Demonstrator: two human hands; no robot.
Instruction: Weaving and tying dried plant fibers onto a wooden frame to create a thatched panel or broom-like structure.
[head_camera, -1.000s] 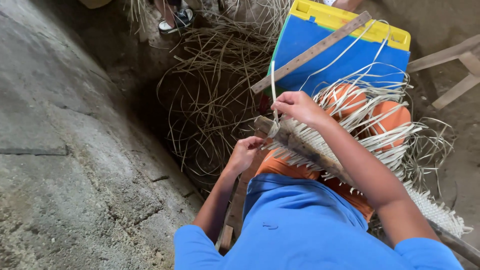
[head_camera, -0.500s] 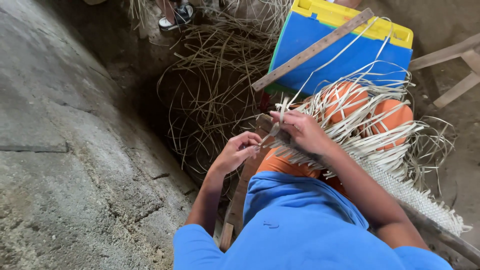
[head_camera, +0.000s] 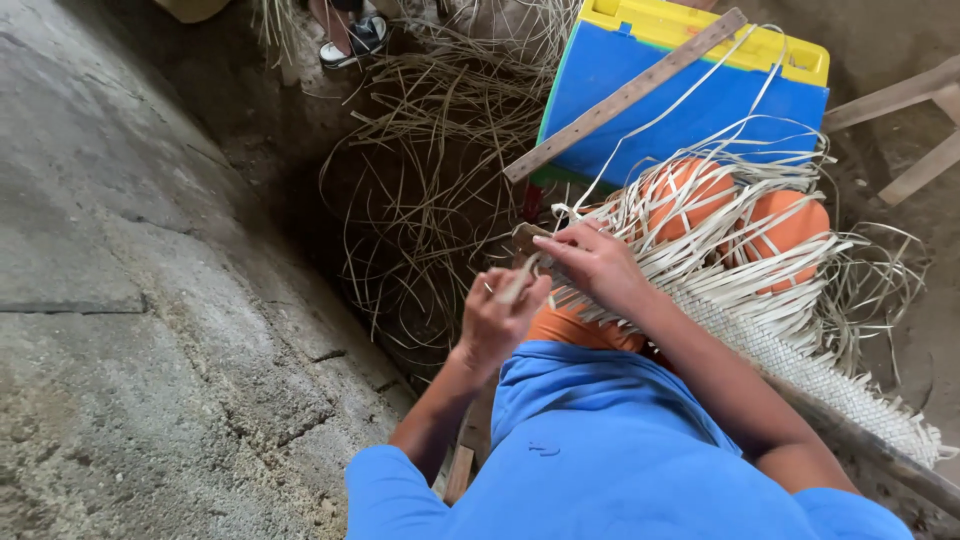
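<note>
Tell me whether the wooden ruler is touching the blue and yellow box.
Touching. The head view shows the wooden ruler lying diagonally across the top of the blue and yellow box, resting on it.

Pale straw strips (head_camera: 740, 250) spill from a fine checked mat (head_camera: 800, 365), over orange knees (head_camera: 690, 190). At twelve o'clock, a blue box (head_camera: 680, 100), yellow-topped. Sandal (head_camera: 352, 40) perhaps black-and-white.

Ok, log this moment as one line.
left hand: pinching strip end | right hand: on mat edge | mat: across lap, part woven | ruler: on blue box
</note>
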